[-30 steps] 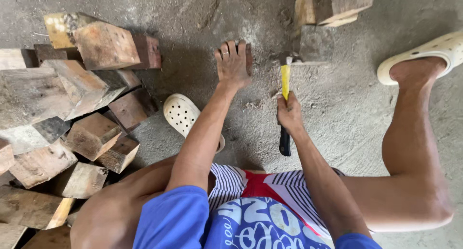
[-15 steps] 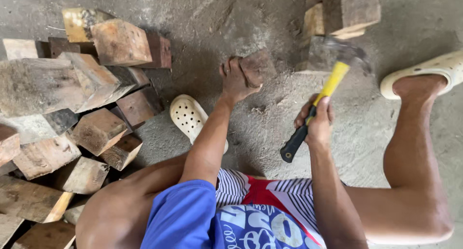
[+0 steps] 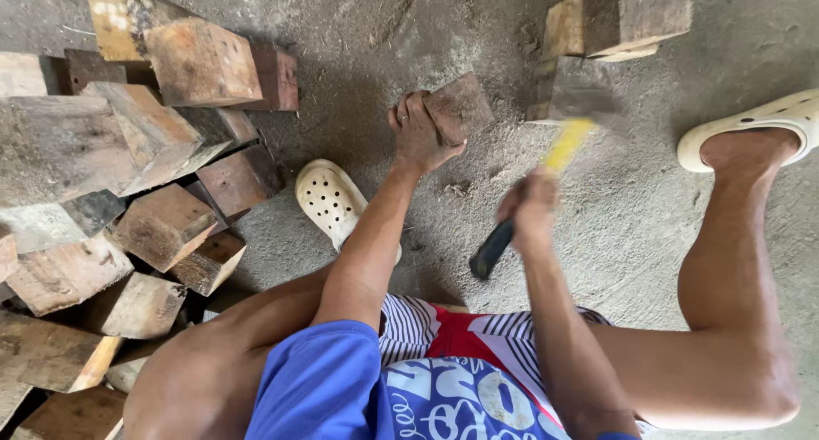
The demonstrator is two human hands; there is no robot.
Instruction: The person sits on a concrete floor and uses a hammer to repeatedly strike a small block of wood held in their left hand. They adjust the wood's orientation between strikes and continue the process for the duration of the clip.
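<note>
Fingers of the left hand curl over the near edge of a dark wood block, pinning it to the concrete floor. Fingers of the right hand are wrapped tight around a hammer, gripping where the black grip meets the yellow shaft; the hammer slants up toward the right of the block, its head a grey blur that is hard to make out, and the right hand is smeared by motion too. Block and hammer are near each other but apart.

Around the hands the floor is rough grey concrete dusted with sawdust and chips. A white clog sits just left of the left forearm; another clog is on the foot at the right edge. A pile of wood offcuts fills the left side, running out of view, and more blocks are cut off at the top edge.
</note>
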